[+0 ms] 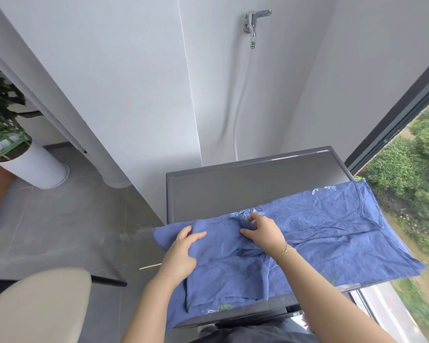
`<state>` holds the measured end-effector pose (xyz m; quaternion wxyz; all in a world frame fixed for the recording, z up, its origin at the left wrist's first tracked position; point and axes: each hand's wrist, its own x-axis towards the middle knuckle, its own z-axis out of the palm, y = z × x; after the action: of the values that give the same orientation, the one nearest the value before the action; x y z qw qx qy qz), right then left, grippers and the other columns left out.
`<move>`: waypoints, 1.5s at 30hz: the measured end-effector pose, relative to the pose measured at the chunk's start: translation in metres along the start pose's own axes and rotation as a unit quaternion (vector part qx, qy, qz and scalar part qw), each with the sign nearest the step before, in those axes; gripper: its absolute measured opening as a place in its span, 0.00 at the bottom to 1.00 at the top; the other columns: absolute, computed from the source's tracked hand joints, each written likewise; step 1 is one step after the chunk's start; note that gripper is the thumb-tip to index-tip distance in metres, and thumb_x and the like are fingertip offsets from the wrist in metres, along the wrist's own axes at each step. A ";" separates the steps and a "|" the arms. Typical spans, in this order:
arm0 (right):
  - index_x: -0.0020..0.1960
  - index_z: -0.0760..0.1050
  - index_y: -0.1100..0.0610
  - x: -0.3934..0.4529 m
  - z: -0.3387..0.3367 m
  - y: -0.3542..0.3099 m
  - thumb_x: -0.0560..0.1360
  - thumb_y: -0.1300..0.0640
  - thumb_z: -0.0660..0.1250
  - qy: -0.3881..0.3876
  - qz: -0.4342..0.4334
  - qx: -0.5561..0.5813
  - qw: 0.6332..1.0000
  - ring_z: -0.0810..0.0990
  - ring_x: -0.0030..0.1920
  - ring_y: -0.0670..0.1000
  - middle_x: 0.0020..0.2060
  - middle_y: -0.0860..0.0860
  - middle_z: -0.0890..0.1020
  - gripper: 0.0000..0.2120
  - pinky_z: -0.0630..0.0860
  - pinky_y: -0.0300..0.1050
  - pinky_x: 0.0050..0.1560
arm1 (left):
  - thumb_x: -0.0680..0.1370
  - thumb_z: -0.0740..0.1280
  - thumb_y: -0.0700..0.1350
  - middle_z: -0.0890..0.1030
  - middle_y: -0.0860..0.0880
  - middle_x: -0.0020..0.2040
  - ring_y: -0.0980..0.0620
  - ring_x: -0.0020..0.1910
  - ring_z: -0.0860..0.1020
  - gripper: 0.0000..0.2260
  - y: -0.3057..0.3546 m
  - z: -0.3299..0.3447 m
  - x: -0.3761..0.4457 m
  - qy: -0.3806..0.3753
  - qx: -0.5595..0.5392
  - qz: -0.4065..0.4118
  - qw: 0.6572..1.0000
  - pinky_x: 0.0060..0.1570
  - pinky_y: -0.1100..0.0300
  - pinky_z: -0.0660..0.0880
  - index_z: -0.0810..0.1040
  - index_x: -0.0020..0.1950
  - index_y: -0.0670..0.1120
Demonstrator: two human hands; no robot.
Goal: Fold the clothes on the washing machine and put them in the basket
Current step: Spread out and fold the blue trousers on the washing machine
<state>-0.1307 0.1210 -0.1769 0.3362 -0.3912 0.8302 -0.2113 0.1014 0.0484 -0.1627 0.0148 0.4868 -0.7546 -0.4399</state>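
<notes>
A blue garment with pale leaf prints lies spread across the dark grey washing machine top, its right side hanging past the machine's edge. My left hand grips a raised fold of the cloth near its left end, thumb on top. My right hand pinches the fabric near the printed flowers at the garment's upper edge. A folded flap lies toward me under both hands. No basket is in view.
A tap with a white hose hangs on the wall behind the machine. A white plant pot stands on the grey floor tiles at left. A beige chair seat is at lower left. A window runs along the right.
</notes>
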 end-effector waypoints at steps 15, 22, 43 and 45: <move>0.49 0.81 0.53 -0.028 -0.015 0.039 0.74 0.65 0.61 0.109 0.048 0.145 0.982 0.80 0.48 0.46 0.43 0.45 0.83 0.13 0.73 0.34 0.47 | 0.83 0.36 0.55 0.63 0.46 0.76 0.48 0.74 0.65 0.30 0.054 0.078 0.023 -0.008 0.290 0.099 0.952 0.68 0.42 0.67 0.70 0.73 0.48; 0.46 0.80 0.53 -0.043 -0.059 0.089 0.75 0.65 0.63 0.262 0.103 0.255 0.925 0.80 0.46 0.45 0.44 0.47 0.83 0.11 0.70 0.28 0.44 | 0.77 0.35 0.59 0.45 0.54 0.79 0.53 0.78 0.41 0.31 0.065 0.089 0.029 0.023 0.310 0.075 0.948 0.70 0.38 0.33 0.60 0.77 0.56; 0.50 0.79 0.60 -0.015 -0.163 0.207 0.76 0.61 0.66 0.291 0.165 0.114 0.935 0.76 0.46 0.54 0.46 0.52 0.72 0.05 0.63 0.42 0.43 | 0.77 0.68 0.46 0.75 0.52 0.51 0.50 0.54 0.73 0.04 0.199 0.193 0.086 0.003 0.179 0.178 0.968 0.52 0.56 0.71 0.78 0.49 0.47; 0.47 0.78 0.60 -0.016 -0.170 0.206 0.76 0.62 0.66 0.316 0.137 0.160 0.925 0.75 0.42 0.51 0.46 0.51 0.72 0.03 0.63 0.41 0.43 | 0.78 0.68 0.45 0.76 0.53 0.47 0.50 0.51 0.74 0.04 0.203 0.191 0.087 0.011 0.167 0.179 0.970 0.49 0.55 0.72 0.77 0.45 0.46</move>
<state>-0.3502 0.2731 -0.1808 0.1406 -0.1274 0.8941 -0.4057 -0.1773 0.1353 -0.1771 0.0196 0.3444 -0.8920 -0.2922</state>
